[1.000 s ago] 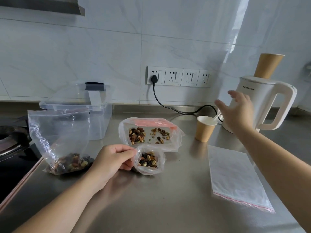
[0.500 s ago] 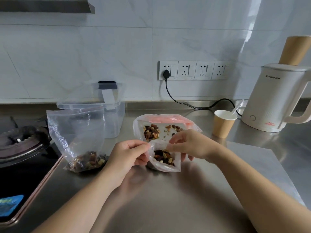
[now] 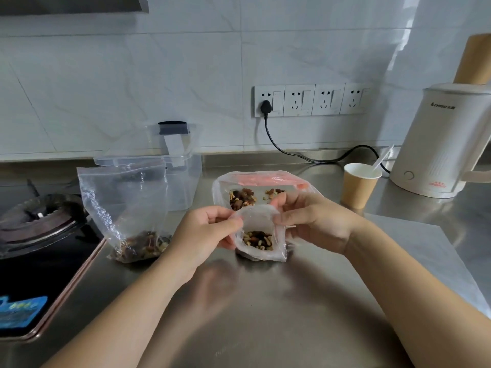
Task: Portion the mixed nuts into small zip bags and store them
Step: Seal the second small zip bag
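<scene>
Small zip bag [image 3: 261, 235] standing upright just above the bench [image 3: 265, 314], mouth up, nuts [image 3: 257, 240] sitting at bottom. Left hand [image 3: 204, 232] and right hand [image 3: 313, 221] pinching opposite top corners, palms facing inward.

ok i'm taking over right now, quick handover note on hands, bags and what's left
Left hand and right hand each pinch a top corner of the small zip bag, which holds a portion of nuts.
A bag with portions lies behind it; the big nut bag stands to the left, nuts remaining.
Clear storage box behind.
Left: seal this bag, portion the rest, store all.
</scene>
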